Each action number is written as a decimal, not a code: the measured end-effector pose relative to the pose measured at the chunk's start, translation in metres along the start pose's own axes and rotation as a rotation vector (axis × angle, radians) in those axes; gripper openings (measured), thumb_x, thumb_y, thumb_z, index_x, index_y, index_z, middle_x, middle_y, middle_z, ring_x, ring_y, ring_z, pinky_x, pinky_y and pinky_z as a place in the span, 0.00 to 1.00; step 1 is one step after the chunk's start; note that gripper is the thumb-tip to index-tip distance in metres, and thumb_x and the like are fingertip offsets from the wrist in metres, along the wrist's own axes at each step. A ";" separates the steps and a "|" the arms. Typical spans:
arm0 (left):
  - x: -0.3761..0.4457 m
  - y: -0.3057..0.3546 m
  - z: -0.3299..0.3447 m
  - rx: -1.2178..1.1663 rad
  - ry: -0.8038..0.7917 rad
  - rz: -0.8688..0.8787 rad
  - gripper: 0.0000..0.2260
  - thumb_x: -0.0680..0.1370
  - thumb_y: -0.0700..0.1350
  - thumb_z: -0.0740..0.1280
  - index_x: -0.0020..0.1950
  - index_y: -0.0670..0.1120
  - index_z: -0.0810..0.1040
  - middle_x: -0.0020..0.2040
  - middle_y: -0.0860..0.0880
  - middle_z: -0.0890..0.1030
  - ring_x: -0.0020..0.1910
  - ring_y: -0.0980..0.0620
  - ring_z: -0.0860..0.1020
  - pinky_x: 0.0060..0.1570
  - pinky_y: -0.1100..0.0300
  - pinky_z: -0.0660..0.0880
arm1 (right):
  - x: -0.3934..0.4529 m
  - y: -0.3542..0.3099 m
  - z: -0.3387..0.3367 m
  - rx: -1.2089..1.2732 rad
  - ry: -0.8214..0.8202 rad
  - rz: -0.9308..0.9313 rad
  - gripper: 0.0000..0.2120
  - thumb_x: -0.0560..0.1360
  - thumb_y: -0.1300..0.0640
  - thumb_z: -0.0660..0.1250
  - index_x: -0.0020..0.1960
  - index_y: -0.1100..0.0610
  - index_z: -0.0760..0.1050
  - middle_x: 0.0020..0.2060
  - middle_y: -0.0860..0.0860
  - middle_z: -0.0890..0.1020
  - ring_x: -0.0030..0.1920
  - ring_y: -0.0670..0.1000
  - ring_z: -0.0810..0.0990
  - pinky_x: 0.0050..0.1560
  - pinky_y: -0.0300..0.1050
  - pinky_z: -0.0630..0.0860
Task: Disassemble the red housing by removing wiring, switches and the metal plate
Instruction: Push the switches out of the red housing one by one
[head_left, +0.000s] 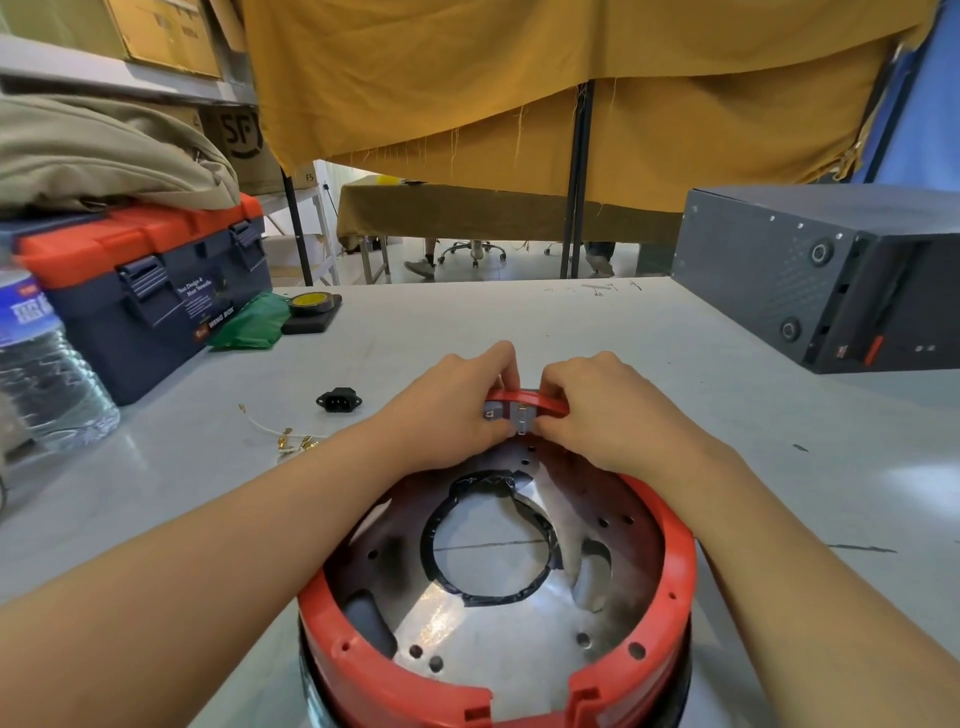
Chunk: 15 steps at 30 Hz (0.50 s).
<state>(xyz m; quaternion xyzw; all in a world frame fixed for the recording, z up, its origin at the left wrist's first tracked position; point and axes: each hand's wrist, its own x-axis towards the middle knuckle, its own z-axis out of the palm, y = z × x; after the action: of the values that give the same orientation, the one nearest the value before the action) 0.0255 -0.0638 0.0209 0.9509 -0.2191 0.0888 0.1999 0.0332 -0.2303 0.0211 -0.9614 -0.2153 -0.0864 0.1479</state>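
Observation:
The round red housing (675, 551) stands near the table's front edge, open side up. Inside lies the metal plate (493, 639) with a large middle hole ringed in black tape. Two grey switches (521, 415) sit in the far rim. My left hand (457, 405) and my right hand (597, 410) both pinch at these switches, fingers over the rim and thumbs inside. A black power socket (338, 400) and loose white wires with brass terminals (283, 439) lie on the table to the left.
A blue and orange toolbox (156, 291) stands at the left, a water bottle (41, 358) in front of it. A green bag (254, 322) and yellow tape roll (311, 304) lie beside it. A dark computer case (831, 275) stands at the right.

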 end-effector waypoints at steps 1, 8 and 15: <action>0.000 0.000 0.000 0.001 0.004 -0.001 0.12 0.73 0.48 0.70 0.48 0.51 0.67 0.38 0.52 0.78 0.37 0.53 0.76 0.37 0.57 0.73 | 0.001 0.000 0.000 0.009 0.003 0.003 0.09 0.74 0.49 0.68 0.48 0.55 0.76 0.41 0.54 0.76 0.41 0.57 0.77 0.40 0.49 0.75; 0.001 0.000 0.000 -0.026 -0.015 -0.009 0.13 0.73 0.45 0.70 0.53 0.50 0.68 0.47 0.50 0.81 0.43 0.50 0.78 0.46 0.52 0.76 | 0.004 0.002 -0.001 0.066 -0.010 0.011 0.08 0.71 0.50 0.73 0.45 0.52 0.78 0.41 0.54 0.78 0.41 0.57 0.78 0.40 0.48 0.74; 0.001 -0.001 0.000 -0.012 -0.009 0.032 0.15 0.74 0.44 0.68 0.60 0.51 0.76 0.48 0.49 0.81 0.44 0.51 0.76 0.47 0.53 0.74 | 0.005 0.003 -0.002 0.059 -0.017 -0.011 0.08 0.71 0.51 0.72 0.43 0.55 0.78 0.38 0.54 0.77 0.40 0.57 0.77 0.39 0.49 0.73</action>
<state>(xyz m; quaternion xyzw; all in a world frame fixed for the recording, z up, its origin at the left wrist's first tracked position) 0.0271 -0.0632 0.0205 0.9464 -0.2359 0.0862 0.2033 0.0385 -0.2314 0.0231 -0.9562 -0.2242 -0.0725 0.1738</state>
